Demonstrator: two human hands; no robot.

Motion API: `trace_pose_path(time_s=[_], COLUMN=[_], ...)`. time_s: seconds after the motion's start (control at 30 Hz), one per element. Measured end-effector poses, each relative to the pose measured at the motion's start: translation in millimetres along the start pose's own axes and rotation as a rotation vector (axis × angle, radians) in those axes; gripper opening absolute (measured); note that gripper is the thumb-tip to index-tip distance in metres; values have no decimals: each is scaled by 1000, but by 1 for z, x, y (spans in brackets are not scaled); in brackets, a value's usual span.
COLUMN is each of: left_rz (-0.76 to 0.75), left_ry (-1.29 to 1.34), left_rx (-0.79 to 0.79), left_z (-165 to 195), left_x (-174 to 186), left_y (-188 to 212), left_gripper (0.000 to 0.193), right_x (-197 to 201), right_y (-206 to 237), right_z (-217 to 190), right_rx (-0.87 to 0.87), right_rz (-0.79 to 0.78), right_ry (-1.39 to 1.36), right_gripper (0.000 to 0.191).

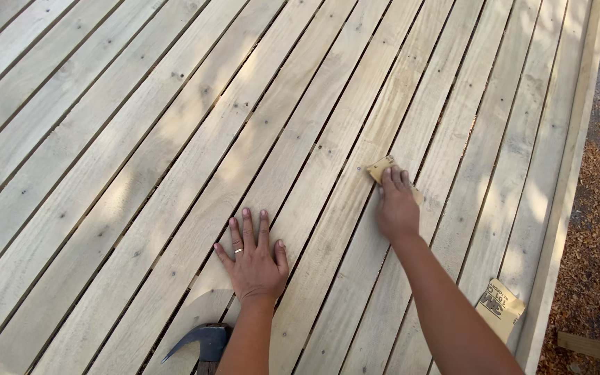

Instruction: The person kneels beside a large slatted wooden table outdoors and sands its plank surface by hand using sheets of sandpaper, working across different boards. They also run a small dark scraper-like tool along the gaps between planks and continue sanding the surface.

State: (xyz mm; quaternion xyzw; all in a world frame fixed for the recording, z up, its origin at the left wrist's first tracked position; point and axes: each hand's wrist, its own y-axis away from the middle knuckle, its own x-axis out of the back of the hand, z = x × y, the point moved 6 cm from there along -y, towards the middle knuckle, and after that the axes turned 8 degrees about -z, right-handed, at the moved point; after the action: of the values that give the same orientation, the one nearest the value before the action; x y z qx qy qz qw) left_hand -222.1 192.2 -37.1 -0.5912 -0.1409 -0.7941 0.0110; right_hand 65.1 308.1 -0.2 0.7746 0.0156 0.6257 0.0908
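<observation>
My right hand (396, 207) presses its close-held fingers (395, 179) flat on the sandpaper piece (382, 168), which pokes out toward eleven o'clock along the slat (355, 229), while my left hand (254, 260) lies spread flat at eight o'clock, farther away.

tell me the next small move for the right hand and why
Probably slide the sandpaper back along the plank toward the body. The right hand presses it flat at arm's reach, while the left hand lies flat, bracing on the boards nearer in.
</observation>
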Motion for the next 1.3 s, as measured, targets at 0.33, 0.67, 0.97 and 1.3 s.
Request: trace_pose_path(time_s=[0.33,0.67,0.97,1.3], left_rz=[35,34,72,88], left_ry=[17,-28,42,29], left_rx=[-13,-16,-9,-5], left_z=[-1,-4,-12,-14], left_x=[-2,-7,-12,-17], left_y=[-1,-3,-3,-4], left_gripper=[70,62,57,62], right_x=[-57,-50,-70,-73], right_y=[161,159,83,192], right_z=[-59,-106,-40,-84], right_rx=[770,550,603,561], right_rz=[-76,11,-116,9], right_ry=[42,5,201,-18], right_gripper=[54,47,66,57])
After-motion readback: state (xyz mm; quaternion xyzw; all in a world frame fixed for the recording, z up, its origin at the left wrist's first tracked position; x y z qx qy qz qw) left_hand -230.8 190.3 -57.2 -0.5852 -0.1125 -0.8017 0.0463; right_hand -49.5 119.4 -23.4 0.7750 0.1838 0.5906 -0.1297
